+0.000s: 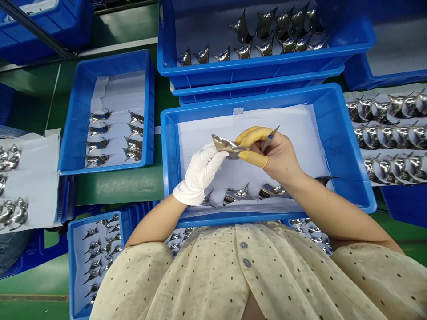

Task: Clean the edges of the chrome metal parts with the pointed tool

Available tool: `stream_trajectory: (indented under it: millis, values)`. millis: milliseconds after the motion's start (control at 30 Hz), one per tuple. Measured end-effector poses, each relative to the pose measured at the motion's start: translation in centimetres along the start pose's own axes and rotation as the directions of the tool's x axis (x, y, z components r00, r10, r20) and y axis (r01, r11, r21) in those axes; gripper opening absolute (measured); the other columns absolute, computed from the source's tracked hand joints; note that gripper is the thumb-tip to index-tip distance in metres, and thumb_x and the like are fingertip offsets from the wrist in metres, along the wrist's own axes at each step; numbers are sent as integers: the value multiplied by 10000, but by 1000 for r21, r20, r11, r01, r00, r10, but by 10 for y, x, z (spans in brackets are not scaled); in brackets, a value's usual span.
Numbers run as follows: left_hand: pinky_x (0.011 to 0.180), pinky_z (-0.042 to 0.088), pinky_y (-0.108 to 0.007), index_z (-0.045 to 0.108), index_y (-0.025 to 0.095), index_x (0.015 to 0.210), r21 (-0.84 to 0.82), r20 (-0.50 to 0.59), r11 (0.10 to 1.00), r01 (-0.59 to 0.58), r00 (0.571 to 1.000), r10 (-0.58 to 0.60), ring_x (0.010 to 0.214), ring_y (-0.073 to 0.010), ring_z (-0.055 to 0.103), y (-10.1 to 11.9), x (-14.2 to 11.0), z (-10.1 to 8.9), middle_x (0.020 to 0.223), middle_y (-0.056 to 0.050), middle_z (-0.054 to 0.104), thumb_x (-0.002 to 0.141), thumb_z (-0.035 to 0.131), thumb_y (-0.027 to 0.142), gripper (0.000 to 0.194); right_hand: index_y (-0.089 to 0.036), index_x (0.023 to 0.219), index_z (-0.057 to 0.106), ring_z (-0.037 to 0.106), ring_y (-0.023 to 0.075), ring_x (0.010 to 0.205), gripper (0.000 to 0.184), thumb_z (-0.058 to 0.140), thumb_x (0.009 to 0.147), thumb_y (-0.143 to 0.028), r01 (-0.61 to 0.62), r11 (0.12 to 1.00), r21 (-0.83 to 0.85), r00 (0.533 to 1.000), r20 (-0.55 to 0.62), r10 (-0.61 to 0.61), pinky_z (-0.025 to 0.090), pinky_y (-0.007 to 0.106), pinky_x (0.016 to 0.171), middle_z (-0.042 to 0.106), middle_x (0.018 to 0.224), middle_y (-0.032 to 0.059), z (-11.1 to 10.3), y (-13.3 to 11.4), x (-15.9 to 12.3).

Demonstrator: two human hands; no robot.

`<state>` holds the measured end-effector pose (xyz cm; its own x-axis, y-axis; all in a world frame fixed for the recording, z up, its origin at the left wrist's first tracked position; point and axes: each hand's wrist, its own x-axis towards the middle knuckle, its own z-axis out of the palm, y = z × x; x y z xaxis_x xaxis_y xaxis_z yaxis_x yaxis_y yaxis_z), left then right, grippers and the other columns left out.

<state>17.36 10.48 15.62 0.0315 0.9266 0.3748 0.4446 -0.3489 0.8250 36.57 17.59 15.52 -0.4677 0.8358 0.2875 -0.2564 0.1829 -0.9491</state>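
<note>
My left hand (200,171), in a white glove, grips a shiny curved metal piece (227,144) with pointed corners. Yellow finger covers sit on several fingers of my right hand (270,149). Its fingertips touch the right end of that piece, while a slim pointed tool (271,138), grey and blade-like, is tucked in the same hand. I cannot make out the tool's exact kind. Both hands are above a blue bin (353,155) lined with white paper. Along its near side lie similar metal pieces (238,194), partly hidden by my forearms.
Stacked blue bins (267,66) at the back hold rows of metal pieces. Another blue bin (105,166) stands left, and one (71,266) lower left. More pieces (396,138) line white paper at right. Green surface (133,186) shows between bins.
</note>
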Motion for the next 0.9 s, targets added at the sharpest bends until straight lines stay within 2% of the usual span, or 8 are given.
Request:
stream_trajectory:
  millis: [133, 267, 533, 733, 900]
  values:
    - [829, 591, -332, 720, 218, 945, 138, -45, 981, -137, 989, 144, 842, -185, 716, -8, 1, -3, 849, -40, 725, 1105, 502, 478, 375, -207, 830, 737, 641, 157, 829, 312, 967, 747, -401, 7, 999, 41, 1000, -18, -6, 504, 296, 657, 727, 931, 47, -1, 3, 1]
    - [862, 606, -302, 732, 218, 1098, 295, -55, 932, -208, 971, 234, 940, -178, 755, -13, 0, -7, 1038, -50, 779, 1110, 512, 440, 313, -211, 825, 753, 620, 149, 816, 300, 966, 752, -409, 10, 1000, 28, 1000, -23, -10, 463, 280, 626, 731, 941, 53, -1, 3, 1]
    - [846, 612, -281, 712, 221, 1113, 397, -71, 874, -278, 941, 332, 945, -175, 778, -16, 1, -9, 1048, -50, 796, 1112, 514, 412, 275, -210, 812, 758, 566, 124, 746, 273, 947, 770, -401, 36, 999, -14, 999, -26, -36, 359, 264, 557, 745, 972, 61, -1, 2, 1]
    - [889, 618, -331, 726, 215, 1111, 358, -66, 905, -232, 960, 272, 941, -190, 772, -15, 0, -11, 1055, -72, 796, 1101, 513, 490, 349, -209, 773, 756, 546, 130, 717, 300, 969, 719, -413, 12, 1000, -22, 999, -39, -13, 325, 271, 533, 748, 943, 67, 0, 0, 2]
    - [868, 618, -319, 741, 210, 1103, 372, -53, 904, -210, 968, 247, 878, -179, 758, -13, -1, -11, 979, -60, 784, 1117, 467, 482, 386, -211, 778, 766, 555, 131, 723, 274, 969, 719, -385, 10, 1000, -13, 1000, -29, -10, 320, 272, 533, 753, 934, 62, 0, 0, 2]
